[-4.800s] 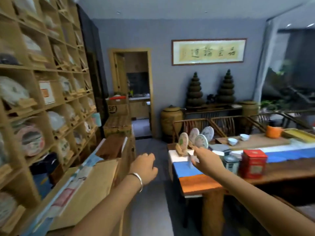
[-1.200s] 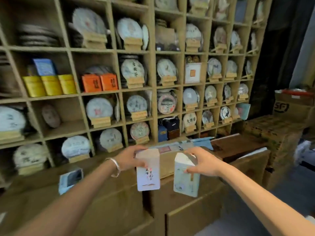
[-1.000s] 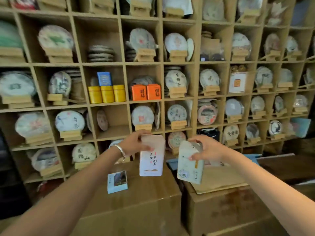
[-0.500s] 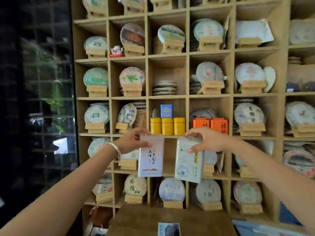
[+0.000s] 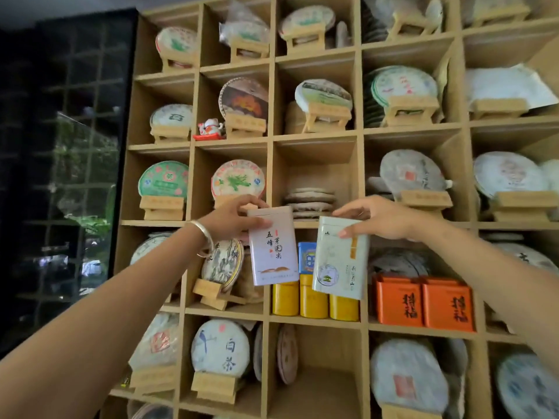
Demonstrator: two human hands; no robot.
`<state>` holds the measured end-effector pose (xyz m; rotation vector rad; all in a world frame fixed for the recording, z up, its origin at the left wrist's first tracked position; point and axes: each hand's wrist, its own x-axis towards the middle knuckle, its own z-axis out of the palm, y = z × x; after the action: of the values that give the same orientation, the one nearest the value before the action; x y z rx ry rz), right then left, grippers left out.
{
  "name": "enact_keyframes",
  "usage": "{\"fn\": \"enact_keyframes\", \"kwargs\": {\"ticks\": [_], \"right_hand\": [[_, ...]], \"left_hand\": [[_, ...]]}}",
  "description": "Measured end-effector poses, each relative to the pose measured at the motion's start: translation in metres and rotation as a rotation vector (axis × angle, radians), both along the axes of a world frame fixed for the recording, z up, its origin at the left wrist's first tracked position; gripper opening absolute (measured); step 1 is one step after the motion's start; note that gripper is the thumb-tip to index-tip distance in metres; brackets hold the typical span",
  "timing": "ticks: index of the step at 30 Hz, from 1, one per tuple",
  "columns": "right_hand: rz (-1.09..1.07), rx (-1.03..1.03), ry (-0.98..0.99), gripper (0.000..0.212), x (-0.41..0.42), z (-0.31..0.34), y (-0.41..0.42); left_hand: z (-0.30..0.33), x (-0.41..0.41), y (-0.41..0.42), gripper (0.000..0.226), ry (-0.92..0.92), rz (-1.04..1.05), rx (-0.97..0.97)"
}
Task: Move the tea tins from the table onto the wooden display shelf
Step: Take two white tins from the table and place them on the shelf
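In the head view, the left hand pinches the top edge of a white tea tin with dark calligraphy down its face, thumb on the front and fingers wrapped behind; the right hand pinches the lid end of a pale green tea tin the same way. Both tins hang upright, close side by side but apart, in front of the wooden display shelf, at about the centre of the frame. Behind them, toward 6 o'clock, that cubby already holds three yellow canisters with a small blue tin on top; two orange tins sit in the next cubby at 4 o'clock, and flat tea cakes are stacked in the cubby at 12 o'clock. The likely risks: each tin is gripped only at its top, so it could swing or slip, and the crowded cubby leaves little room, so pushing in could knock the blue tin off. The white tin is matte, rectangular, with a brown motif near its base; the green one carries a round emblem and a yellow strip.
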<state>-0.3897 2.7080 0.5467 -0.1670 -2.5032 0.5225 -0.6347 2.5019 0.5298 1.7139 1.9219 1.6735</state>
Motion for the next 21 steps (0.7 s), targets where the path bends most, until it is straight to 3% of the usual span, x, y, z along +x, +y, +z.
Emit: {"fn": "enact_keyframes", "kwargs": {"ticks": [8, 14, 21], "right_hand": [[-0.111, -0.076, 0.178, 0.05, -0.058, 0.058, 0.048], [-0.141, -0.17, 0.292, 0.04, -0.089, 0.087, 0.077], [-0.158, -0.185, 0.268, 0.032, -0.128, 0.105, 0.103]], "left_hand": [[0.067, -0.04, 0.067, 0.03, 0.133, -0.038, 0.052], [0.091, -0.077, 0.114, 0.028, 0.225, -0.002, 0.073], [0.109, -0.111, 0.151, 0.028, 0.212, 0.007, 0.1]]}}
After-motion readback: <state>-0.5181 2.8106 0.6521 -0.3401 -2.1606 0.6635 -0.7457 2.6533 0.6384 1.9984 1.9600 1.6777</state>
